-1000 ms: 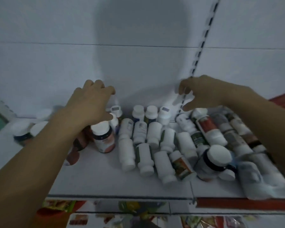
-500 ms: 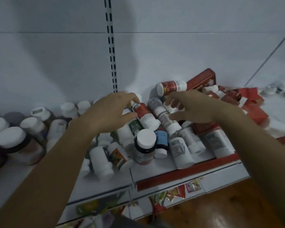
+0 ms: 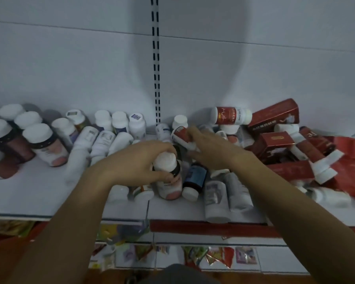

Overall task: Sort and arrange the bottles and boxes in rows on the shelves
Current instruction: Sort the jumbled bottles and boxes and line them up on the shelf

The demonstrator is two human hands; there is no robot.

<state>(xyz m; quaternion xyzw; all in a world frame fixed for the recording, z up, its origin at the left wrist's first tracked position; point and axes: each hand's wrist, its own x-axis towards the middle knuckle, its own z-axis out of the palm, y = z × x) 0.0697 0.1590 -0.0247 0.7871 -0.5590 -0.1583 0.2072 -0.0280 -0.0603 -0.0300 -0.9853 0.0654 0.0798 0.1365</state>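
The shelf (image 3: 39, 193) looks like matt white painted metal. The bottles (image 3: 103, 140) are smooth plastic with matt white caps (image 3: 36, 133). Boxes (image 3: 275, 114) at right are glossy red card. Near packets (image 3: 219, 257) are crinkled, shiny film.

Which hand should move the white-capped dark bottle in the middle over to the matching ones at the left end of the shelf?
Left. The left hand grips that dark bottle, and the matching bottles stand on its side. The right hand holds a red-labelled bottle.
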